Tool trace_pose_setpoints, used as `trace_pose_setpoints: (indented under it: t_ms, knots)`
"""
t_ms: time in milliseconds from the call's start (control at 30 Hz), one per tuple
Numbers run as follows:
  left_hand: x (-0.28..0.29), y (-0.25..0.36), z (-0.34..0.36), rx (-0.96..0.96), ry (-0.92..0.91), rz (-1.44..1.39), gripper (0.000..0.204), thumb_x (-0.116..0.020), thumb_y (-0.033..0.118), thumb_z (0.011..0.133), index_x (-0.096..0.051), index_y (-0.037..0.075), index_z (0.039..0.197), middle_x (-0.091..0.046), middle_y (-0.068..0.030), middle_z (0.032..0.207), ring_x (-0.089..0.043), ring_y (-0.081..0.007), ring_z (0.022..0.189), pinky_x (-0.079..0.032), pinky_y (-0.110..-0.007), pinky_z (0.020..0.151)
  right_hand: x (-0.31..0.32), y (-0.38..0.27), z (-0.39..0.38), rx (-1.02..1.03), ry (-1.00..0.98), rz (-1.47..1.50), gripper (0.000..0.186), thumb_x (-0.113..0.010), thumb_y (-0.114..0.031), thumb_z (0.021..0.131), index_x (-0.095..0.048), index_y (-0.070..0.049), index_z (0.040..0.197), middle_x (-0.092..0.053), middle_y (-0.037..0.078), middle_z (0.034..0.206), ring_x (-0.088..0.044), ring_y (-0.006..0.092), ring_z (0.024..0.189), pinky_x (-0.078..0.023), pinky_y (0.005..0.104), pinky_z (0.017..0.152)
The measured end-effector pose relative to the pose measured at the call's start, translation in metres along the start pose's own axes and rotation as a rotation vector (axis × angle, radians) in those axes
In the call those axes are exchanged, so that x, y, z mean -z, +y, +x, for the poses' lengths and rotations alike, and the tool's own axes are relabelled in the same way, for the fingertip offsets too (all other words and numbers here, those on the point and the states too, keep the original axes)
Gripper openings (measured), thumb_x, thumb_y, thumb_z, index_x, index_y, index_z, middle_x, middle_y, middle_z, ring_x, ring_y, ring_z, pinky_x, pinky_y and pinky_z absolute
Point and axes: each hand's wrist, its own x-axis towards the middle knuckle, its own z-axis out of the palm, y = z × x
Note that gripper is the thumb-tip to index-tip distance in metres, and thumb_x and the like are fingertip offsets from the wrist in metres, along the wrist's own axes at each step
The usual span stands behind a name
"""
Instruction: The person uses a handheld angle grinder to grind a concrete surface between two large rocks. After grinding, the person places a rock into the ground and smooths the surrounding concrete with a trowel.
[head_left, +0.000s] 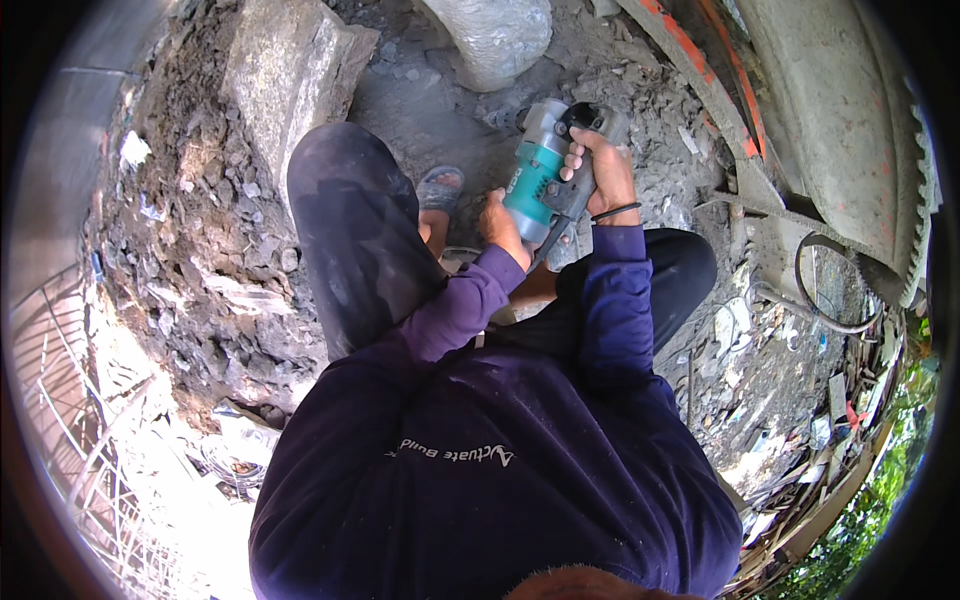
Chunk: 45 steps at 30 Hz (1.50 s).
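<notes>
Currently, head view: teal-and-silver cylindrical power tool [540, 170] held clear of the ground, between the knees and a little right of the body's midline. Left hand [506, 228] cupped against the left side of its near end, fingers curled in on the housing; fingertips hidden behind it. Right hand [612, 175] closed around the dark handle along the tool's right side, fingers wrapped, thumb toward the far end.

Key relation: long axis runs away from the torso, near end angled slightly left, silver head [545, 118] farthest out. Both hands in contact; right sits nearer that head, left nearer the rear.

Beyond the head, toward the far edge of the rubble-strewn grey ground [400, 95]: rounded pale boulder [495, 45]. Right edge: large grey curved metal piece [825, 120]. Whether the head touches anything, cannot tell.
</notes>
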Motion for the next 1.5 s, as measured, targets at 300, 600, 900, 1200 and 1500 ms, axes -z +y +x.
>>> trace_pose_setpoints:
  t_ms: [300, 600, 900, 1200, 1500]
  knots:
    - [0.04, 0.01, 0.038, -0.072, -0.099, -0.087, 0.043, -0.053, 0.049, 0.097, -0.066, 0.012, 0.115, -0.07, -0.0081, 0.103, -0.07, -0.0271, 0.09, -0.058, -0.044, 0.082, -0.05, 0.042, -0.015, 0.246, -0.05, -0.22, 0.008, -0.069, -0.006, 0.087, -0.064, 0.001, 0.085, -0.061, 0.005, 0.067, -0.055, 0.0134, 0.047, -0.044, 0.0313, 0.042]
    - [0.118, -0.007, 0.184, -0.071, -0.106, -0.173, 0.044, -0.043, 0.046, 0.102, -0.07, 0.01, 0.107, -0.074, -0.0099, 0.103, -0.072, -0.0282, 0.088, -0.059, -0.044, 0.084, -0.052, 0.139, 0.061, 0.227, 0.046, -0.618, 0.018, -0.071, -0.014, 0.081, -0.071, 0.004, 0.085, -0.07, 0.013, 0.068, -0.069, 0.0219, 0.056, -0.052, 0.0373, 0.052]
    - [0.081, 0.015, 0.158, 0.019, -0.061, -0.163, 0.054, -0.041, 0.058, 0.101, -0.068, 0.015, 0.118, -0.072, -0.012, 0.113, -0.067, -0.0382, 0.103, -0.054, -0.062, 0.09, -0.066, 0.151, 0.099, 0.391, 0.055, -0.752, 0.02, -0.07, -0.015, 0.083, -0.069, 0.005, 0.079, -0.067, 0.011, 0.063, -0.065, 0.0201, 0.048, -0.05, 0.035, 0.046]
    - [0.074, 0.017, 0.163, 0.023, -0.023, -0.119, 0.056, -0.041, 0.065, 0.098, -0.063, 0.021, 0.126, -0.066, -0.0121, 0.126, -0.062, -0.0422, 0.109, -0.051, -0.07, 0.082, -0.068, 0.132, 0.104, 0.197, -0.062, -0.704, 0.026, -0.074, -0.022, 0.081, -0.072, 0.003, 0.086, -0.073, 0.018, 0.076, -0.073, 0.0325, 0.068, -0.056, 0.043, 0.065]
    - [0.119, -0.048, 0.229, -0.001, 0.462, 0.573, 0.061, -0.049, 0.045, 0.099, -0.054, -0.005, 0.133, -0.063, -0.0255, 0.135, -0.062, -0.0431, 0.125, -0.051, -0.055, 0.102, 0.042, 0.211, 0.082, 0.289, 0.006, -0.643, 0.018, -0.076, -0.013, 0.088, -0.067, 0.0, 0.081, -0.064, 0.005, 0.063, -0.059, 0.015, 0.049, -0.045, 0.0323, 0.047]
